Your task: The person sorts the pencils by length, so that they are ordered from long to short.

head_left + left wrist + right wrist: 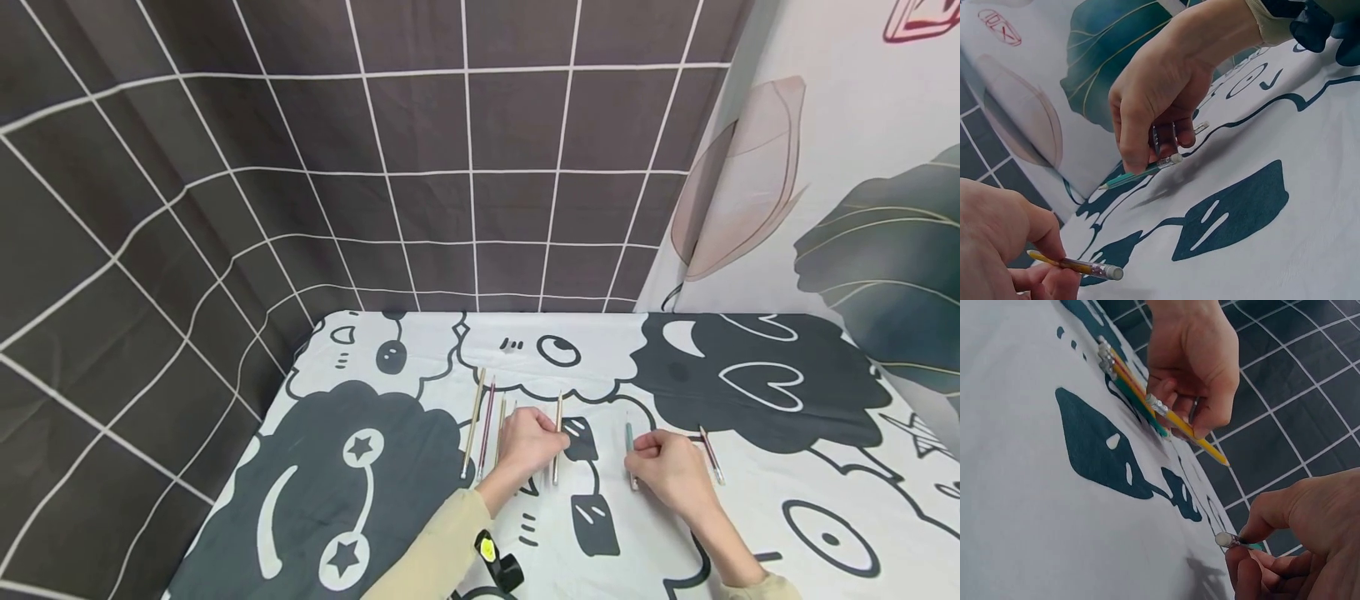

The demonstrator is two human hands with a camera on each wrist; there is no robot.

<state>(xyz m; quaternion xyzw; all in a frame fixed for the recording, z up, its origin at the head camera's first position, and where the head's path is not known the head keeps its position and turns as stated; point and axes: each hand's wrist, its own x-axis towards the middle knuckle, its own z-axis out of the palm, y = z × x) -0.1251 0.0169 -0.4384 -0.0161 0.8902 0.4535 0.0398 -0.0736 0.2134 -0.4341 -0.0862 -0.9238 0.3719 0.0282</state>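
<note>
My left hand point(525, 443) pinches a yellow pencil point(558, 412) between thumb and fingers; in the left wrist view its white eraser end point(1114, 272) points right. My right hand point(670, 473) pinches a green pencil point(629, 435) near its eraser end, with the point away from me in the head view. Left of my left hand lie a yellow pencil point(473, 423), a red pencil point(486, 427) and another yellow pencil point(500, 427), side by side. A green pencil point(1138, 400) in that group shows in the right wrist view. Beyond my right hand lies a red pencil point(710, 454).
A white cloth point(547, 517) with black cartoon faces covers the table. Behind it and to the left hangs a dark curtain point(510, 208) with a white grid. A white curtain point(757, 242) with leaf prints hangs at the right.
</note>
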